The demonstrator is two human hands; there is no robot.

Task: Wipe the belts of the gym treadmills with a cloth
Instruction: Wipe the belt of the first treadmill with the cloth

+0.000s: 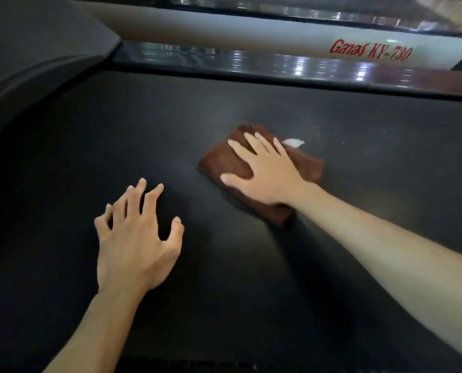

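The brown cloth [233, 164] is lying flat on the black treadmill belt [90, 135], a little right of the middle of the view. It is looking soft and fuzzy, like a towel, and it is folded into a rough rectangle with rounded, uneven corners. The right hand [267, 175] is pressing on top of it with straight, spread fingers and the thumb pointing to the left, so the palm is covering the middle of the cloth. A small white tag or scrap [293, 142] is showing at the far right edge of the cloth, just beside the little finger.

The left hand [135, 238] is resting on the bare belt, near and to the left of the cloth, apart from it. Its fingers are spread and arched, and it is holding nothing.

The belt surface is matte and dark, with a very fine woven grain. Along its far side a glossy dark side rail [278, 63] is reflecting lights. Beyond it a smooth white frame bar [224, 33] is carrying red letters "Ganas KY-730" [371, 52]. At far left a curved dark plastic cover [36, 49] is rising above the belt.
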